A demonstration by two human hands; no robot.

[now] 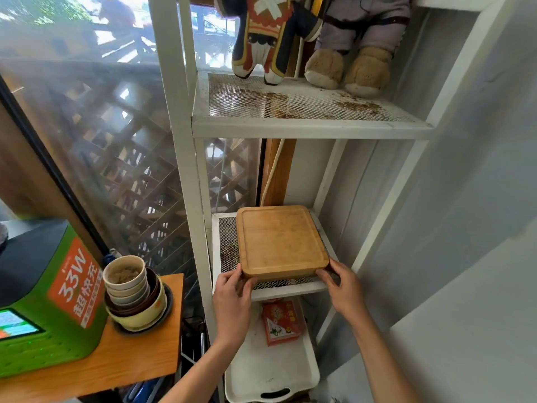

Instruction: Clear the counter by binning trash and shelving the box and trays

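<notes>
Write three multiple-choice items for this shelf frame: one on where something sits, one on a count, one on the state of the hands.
1. Where is the wooden tray?
A. On the middle mesh shelf
B. On the top shelf beside the toys
C. On the counter by the bowls

2. How many soft toys stand on the top shelf?
A. One
B. Two
C. Four

3. What are the hands doing?
A. Both grip the tray's near corners
B. Only the left hand touches it
C. Both hang free of it

Answers:
1 A: the tray lies flat on the middle shelf of the white rack.
2 B: a dark costumed toy and a tan-footed toy stand side by side, heads out of view.
3 A: the left hand and right hand each hold a front corner.
</notes>
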